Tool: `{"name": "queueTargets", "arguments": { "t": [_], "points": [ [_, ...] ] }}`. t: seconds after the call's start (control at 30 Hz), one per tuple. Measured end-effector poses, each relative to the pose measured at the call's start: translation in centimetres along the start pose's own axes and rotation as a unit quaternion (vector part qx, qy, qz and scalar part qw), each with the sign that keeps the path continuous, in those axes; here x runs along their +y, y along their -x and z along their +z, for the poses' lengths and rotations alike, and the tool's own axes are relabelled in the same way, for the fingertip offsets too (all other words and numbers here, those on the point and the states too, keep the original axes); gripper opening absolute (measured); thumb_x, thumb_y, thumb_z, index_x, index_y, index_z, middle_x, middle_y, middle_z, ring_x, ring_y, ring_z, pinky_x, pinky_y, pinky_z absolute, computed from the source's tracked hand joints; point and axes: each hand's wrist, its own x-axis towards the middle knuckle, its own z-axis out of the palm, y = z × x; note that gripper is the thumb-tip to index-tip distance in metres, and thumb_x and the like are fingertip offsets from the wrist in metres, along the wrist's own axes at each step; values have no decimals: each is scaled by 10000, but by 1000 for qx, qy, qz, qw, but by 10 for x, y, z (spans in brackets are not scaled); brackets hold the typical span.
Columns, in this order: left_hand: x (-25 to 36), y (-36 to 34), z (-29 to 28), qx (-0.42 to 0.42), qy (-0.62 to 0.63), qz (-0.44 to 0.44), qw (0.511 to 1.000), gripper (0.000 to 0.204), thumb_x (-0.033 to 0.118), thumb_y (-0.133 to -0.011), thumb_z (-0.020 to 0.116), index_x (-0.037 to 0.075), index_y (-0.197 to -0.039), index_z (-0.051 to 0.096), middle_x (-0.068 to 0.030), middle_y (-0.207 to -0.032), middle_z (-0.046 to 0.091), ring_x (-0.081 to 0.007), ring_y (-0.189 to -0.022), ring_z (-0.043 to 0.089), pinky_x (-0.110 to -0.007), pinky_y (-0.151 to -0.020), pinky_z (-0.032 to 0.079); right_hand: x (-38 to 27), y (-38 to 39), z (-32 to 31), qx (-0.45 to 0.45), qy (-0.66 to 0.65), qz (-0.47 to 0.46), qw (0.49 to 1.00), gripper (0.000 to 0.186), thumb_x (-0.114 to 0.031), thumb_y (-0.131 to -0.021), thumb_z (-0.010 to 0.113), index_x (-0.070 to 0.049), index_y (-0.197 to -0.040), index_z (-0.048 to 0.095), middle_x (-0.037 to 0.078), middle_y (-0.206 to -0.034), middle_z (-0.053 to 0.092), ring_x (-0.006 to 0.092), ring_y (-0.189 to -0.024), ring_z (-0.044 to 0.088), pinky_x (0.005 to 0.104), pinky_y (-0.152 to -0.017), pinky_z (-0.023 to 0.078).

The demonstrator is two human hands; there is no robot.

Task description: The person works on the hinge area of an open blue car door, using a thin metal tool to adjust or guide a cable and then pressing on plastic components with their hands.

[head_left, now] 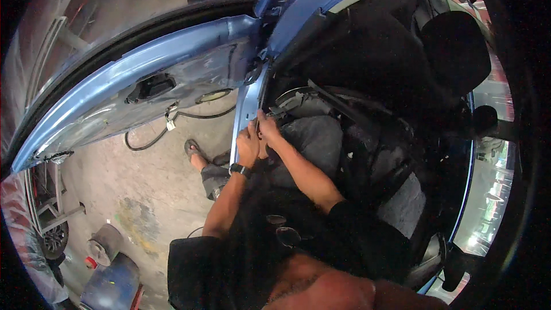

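Observation:
My left hand (248, 145), with a dark watch (239, 169) on its wrist, is at the light blue body edge (248, 103) of an opened car doorway. Its fingers are bent and closed. Right beside it, my right hand (268, 129) is also closed, thumb toward the far end of the edge. A black strip (264, 87) runs along the inner side of this blue edge and reaches down to my fingers. Whatever is pinched between the hands is too small and too shaded to make out.
The blue door (143, 52), its inner panel bare, swings out to the left. A black cable (150, 145) with a connector hangs by it. My sandalled foot (195, 152) is on the concrete floor. A blue drum (112, 284) stands lower left; a black headrest (456, 52) is at upper right.

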Motion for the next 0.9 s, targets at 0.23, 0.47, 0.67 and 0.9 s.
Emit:
{"name": "queueTargets", "arguments": {
  "t": [0.23, 0.47, 0.67, 0.9],
  "points": [
    [0, -4, -9, -92, 29, -113, 989, 535, 436, -958, 457, -62, -878, 636, -171, -720, 638, -232, -689, 605, -364, -645, 466, 61, 0, -26, -134, 213, -438, 863, 774, -526, -920, 424, 88, -1370, 287, 283, -1308, 450, 412, -1374, 189, 379, -1126, 186],
    [67, 5, -27, 23, -277, 332, 902, 644, 317, -813, 672, -89, -1251, 431, -251, -1130, 561, -365, -942, 585, -406, -816, 476, 49, 5, -17, -61, 170, -264, 947, 759, -459, -947, 434, 68, -1424, 167, 280, -1405, 349, 367, -1370, 238, 391, -1119, 202],
    [68, -4, 21, -186, -585, 87, 785, 470, 350, -930, 432, -28, -1201, 496, -129, -1055, 625, -292, -900, 634, -395, -766, 506, 61, 12, -25, -73, 92, -223, 968, 752, -448, -940, 446, 61, -1424, 179, 269, -1413, 340, 355, -1370, 239, 389, -1121, 196],
    [64, -7, 28, -331, -545, 131, 759, 349, 311, -926, 404, 60, -1114, 558, -195, -883, 672, -355, -814, 667, -459, -685, 529, 73, 1, -32, -64, 29, -197, 978, 744, -435, -931, 461, 54, -1424, 192, 256, -1423, 329, 341, -1370, 239, 387, -1124, 189]
  ]
}}
